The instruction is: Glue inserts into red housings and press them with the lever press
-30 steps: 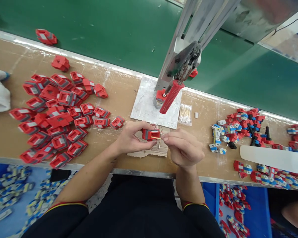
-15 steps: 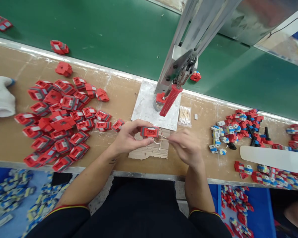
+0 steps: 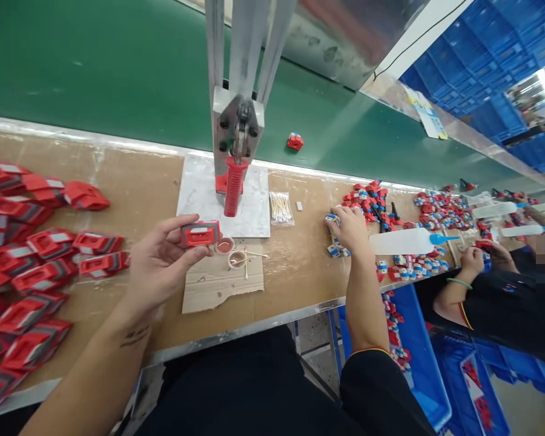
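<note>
My left hand [image 3: 163, 254] grips a red-and-grey plastic toy car body [image 3: 200, 234] between thumb and fingers, its hollow side facing me. My right hand [image 3: 350, 227] is at the near edge of a pile of small parts, its fingers closed round a small blue-and-white toy part [image 3: 331, 219]. More blue-and-white parts [image 3: 336, 249] lie just below it. Two small cups, one of reddish liquid [image 3: 225, 245] and a paler one [image 3: 237, 260], stand on torn cardboard [image 3: 218, 290]. Cotton swabs [image 3: 254, 254] rest at the paler cup.
A press with a red handle [image 3: 234, 188] stands on a white plate [image 3: 254, 218], beside a bag of cotton swabs [image 3: 280, 208]. Red car bodies [image 3: 49, 245] are heaped at left. A white bottle [image 3: 402, 241] lies at right. Beyond is a green belt [image 3: 118, 72]; a co-worker's hand [image 3: 473, 261] is farther right.
My view has swung right. My right hand has let go of the cotton swab at the cup and moved right to the small parts. My left hand still holds the red car body.
</note>
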The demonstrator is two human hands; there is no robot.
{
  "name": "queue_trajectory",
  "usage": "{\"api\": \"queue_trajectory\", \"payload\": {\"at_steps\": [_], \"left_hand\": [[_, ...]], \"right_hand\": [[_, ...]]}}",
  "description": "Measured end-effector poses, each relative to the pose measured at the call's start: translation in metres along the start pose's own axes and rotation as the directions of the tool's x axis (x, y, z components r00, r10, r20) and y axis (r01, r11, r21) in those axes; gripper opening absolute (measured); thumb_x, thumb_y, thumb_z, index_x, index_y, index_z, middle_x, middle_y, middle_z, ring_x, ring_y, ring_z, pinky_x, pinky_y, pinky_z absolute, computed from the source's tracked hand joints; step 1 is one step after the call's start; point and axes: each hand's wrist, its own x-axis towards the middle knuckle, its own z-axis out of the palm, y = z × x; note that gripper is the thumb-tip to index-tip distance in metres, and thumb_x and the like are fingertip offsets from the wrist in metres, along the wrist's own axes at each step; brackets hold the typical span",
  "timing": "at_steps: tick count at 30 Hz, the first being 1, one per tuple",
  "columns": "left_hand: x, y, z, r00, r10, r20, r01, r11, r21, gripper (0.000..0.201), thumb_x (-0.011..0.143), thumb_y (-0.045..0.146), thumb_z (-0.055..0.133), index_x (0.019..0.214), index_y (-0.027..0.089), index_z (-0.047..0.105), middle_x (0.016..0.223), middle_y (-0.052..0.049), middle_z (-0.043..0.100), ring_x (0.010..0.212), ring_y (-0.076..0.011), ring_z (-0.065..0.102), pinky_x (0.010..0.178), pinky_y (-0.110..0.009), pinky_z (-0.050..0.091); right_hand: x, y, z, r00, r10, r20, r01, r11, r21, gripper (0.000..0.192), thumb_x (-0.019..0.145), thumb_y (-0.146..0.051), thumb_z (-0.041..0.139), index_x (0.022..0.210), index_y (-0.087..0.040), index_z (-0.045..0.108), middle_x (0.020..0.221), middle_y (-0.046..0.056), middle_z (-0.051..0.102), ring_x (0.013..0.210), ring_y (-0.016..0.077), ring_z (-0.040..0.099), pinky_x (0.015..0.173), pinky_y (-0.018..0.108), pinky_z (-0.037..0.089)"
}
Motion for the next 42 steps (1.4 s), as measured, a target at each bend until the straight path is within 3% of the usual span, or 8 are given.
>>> {"api": "queue_trajectory", "payload": {"at_steps": [4, 7, 13, 19, 27, 34, 38, 42], "left_hand": [[0.001, -0.003, 0.002, 0.992, 0.095, 0.083, -0.09, 0.994, -0.057, 0.039, 0.088, 0.018, 0.086, 0.123, 0.031, 0.073, 0.097, 0.002, 0.086, 0.071, -0.0127, 0.08, 0.069, -0.024, 0.07], [-0.003, -0.007, 0.005, 0.993, 0.065, 0.1, -0.062, 0.997, -0.038, 0.032, 0.089, 0.025, 0.086, 0.118, 0.026, 0.072, 0.099, -0.002, 0.085, 0.076, -0.0167, 0.082, 0.069, -0.026, 0.07], [-0.014, -0.01, 0.014, 0.991, -0.014, 0.137, 0.019, 0.999, -0.037, 0.038, 0.089, 0.035, 0.086, 0.119, 0.017, 0.071, 0.091, -0.008, 0.083, 0.07, -0.0179, 0.081, 0.064, -0.025, 0.068], [-0.018, -0.011, 0.02, 0.985, -0.01, 0.174, 0.019, 0.998, -0.053, 0.039, 0.09, 0.033, 0.085, 0.123, 0.018, 0.071, 0.101, -0.009, 0.084, 0.081, -0.0173, 0.082, 0.073, -0.023, 0.069], [-0.022, -0.017, 0.023, 0.995, 0.073, 0.064, -0.077, 0.996, 0.052, 0.036, 0.091, 0.033, 0.084, 0.121, 0.017, 0.071, 0.108, -0.011, 0.084, 0.095, -0.021, 0.084, 0.084, -0.027, 0.071], [-0.026, -0.019, 0.023, 0.919, 0.394, 0.019, -0.363, 0.825, 0.433, 0.033, 0.096, 0.021, 0.076, 0.129, 0.02, 0.071, 0.122, -0.011, 0.082, 0.1, -0.0187, 0.083, 0.089, -0.025, 0.069], [-0.028, -0.024, 0.023, 0.915, 0.4, -0.048, -0.336, 0.823, 0.457, 0.036, 0.094, 0.021, 0.08, 0.128, 0.019, 0.07, 0.123, -0.011, 0.081, 0.097, -0.019, 0.083, 0.087, -0.026, 0.07], [-0.029, -0.026, 0.024, 0.9, 0.431, -0.064, -0.36, 0.817, 0.45, 0.037, 0.093, 0.014, 0.078, 0.128, 0.018, 0.067, 0.12, -0.012, 0.082, 0.096, -0.0184, 0.083, 0.083, -0.024, 0.07]], "right_hand": [[0.011, -0.011, 0.012, 0.999, -0.033, -0.043, 0.038, 0.992, 0.123, 0.021, 0.092, -0.032, 0.063, 0.099, -0.018, 0.077, 0.102, 0.017, 0.077, 0.102, 0.0319, 0.066, 0.102, 0.052, 0.05], [-0.011, -0.037, 0.024, 0.984, -0.026, -0.177, 0.079, 0.951, 0.298, 0.041, 0.104, -0.043, 0.045, 0.126, -0.017, 0.068, 0.112, 0.016, 0.075, 0.096, 0.0256, 0.07, 0.09, 0.045, 0.057], [-0.078, -0.118, 0.052, 0.982, -0.045, -0.185, 0.19, 0.23, 0.955, 0.036, 0.103, -0.053, 0.059, 0.131, -0.032, 0.064, 0.112, 0.006, 0.078, 0.088, 0.0166, 0.076, 0.081, 0.033, 0.065], [-0.082, -0.168, 0.05, 0.972, -0.216, -0.094, 0.106, 0.042, 0.993, 0.034, 0.095, -0.057, 0.073, 0.117, -0.034, 0.062, 0.131, 0.007, 0.076, 0.082, 0.0134, 0.077, 0.073, 0.026, 0.065], [-0.102, -0.206, 0.043, 0.964, -0.103, -0.247, 0.267, 0.384, 0.884, 0.035, 0.093, -0.037, 0.08, 0.124, -0.024, 0.069, 0.118, 0.011, 0.082, 0.108, 0.024, 0.08, 0.093, 0.038, 0.067], [-0.11, -0.229, 0.047, 0.903, -0.122, -0.412, 0.393, 0.622, 0.678, 0.029, 0.091, -0.033, 0.08, 0.118, -0.023, 0.075, 0.1, 0.007, 0.084, 0.078, 0.0198, 0.079, 0.072, 0.033, 0.066], [-0.107, -0.232, 0.04, 0.934, -0.078, -0.349, 0.328, 0.577, 0.748, 0.023, 0.099, -0.045, 0.07, 0.103, -0.023, 0.074, 0.08, 0.001, 0.079, 0.061, 0.0144, 0.069, 0.059, 0.027, 0.058], [-0.103, -0.237, 0.042, 0.996, -0.051, -0.067, 0.078, 0.287, 0.955, 0.044, 0.105, -0.057, 0.054, 0.08, -0.022, 0.062, 0.062, -0.002, 0.067, 0.052, 0.0128, 0.06, 0.049, 0.025, 0.049]]}}
